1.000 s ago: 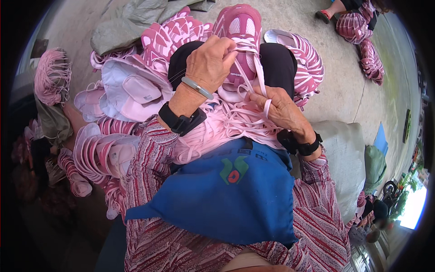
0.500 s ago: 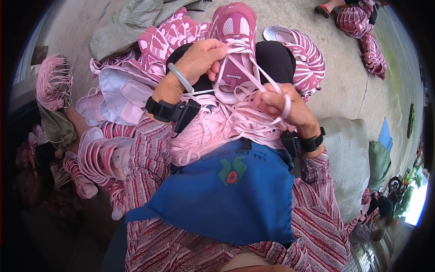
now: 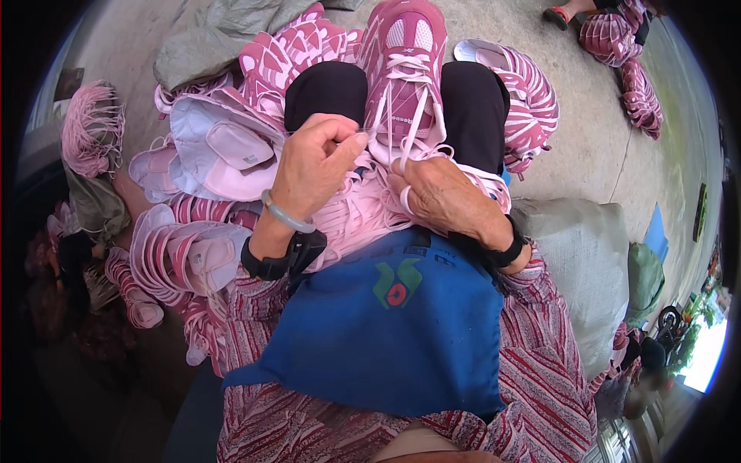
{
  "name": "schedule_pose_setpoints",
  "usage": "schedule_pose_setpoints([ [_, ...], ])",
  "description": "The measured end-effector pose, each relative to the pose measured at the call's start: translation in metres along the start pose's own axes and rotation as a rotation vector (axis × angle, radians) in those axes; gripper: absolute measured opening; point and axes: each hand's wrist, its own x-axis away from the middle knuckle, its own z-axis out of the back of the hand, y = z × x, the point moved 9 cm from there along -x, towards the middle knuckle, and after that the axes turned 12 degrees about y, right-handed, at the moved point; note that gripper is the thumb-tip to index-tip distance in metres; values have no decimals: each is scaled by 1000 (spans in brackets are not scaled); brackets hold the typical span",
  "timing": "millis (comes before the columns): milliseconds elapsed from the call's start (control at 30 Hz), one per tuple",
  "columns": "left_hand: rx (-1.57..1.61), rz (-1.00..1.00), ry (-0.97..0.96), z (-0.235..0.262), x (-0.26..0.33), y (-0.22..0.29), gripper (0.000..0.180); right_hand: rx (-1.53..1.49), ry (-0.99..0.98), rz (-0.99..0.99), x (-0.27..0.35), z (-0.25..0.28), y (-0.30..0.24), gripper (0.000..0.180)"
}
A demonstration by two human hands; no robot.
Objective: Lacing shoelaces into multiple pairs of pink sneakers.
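Between my black-clad knees stands a pink and white sneaker upper [image 3: 404,108], toe away from me, with pale pink laces crossed over its tongue. My left hand [image 3: 312,166] is closed in a pinch beside the collar's left edge, at the left lace, whose end is hard to make out. On the right, my right hand [image 3: 451,199] is closed round the other shoelace [image 3: 417,112], which runs taut from the eyelets and loops over its fingers. A heap of loose pale pink laces [image 3: 351,220] lies in my lap under both hands, on a blue apron [image 3: 401,339].
Stacked pink and white shoe uppers [image 3: 193,251] lie at my left, with more uppers [image 3: 525,100] beyond my right knee. A grey sack [image 3: 575,262] stands at the right. A lace bundle [image 3: 93,127] hangs far left. Another person's foot [image 3: 557,15] shows top right.
Both hands have come down toward my lap. The left has left the eyelets for the collar's left side; the right has drawn its lace down, and the crossed laces lie closer to the tongue.
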Motion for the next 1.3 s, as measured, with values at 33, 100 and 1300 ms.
schedule_pose_setpoints([
  [33,28,-37,4,2,5,2,19,25,10,40,-1,-3,-3,15],
  [100,154,38,171,17,15,-8,18,90,5,67,-3,-6,-1,18],
  [1300,933,571,-147,-108,25,-56,20,-32,167,-260,16,35,24,18],
])
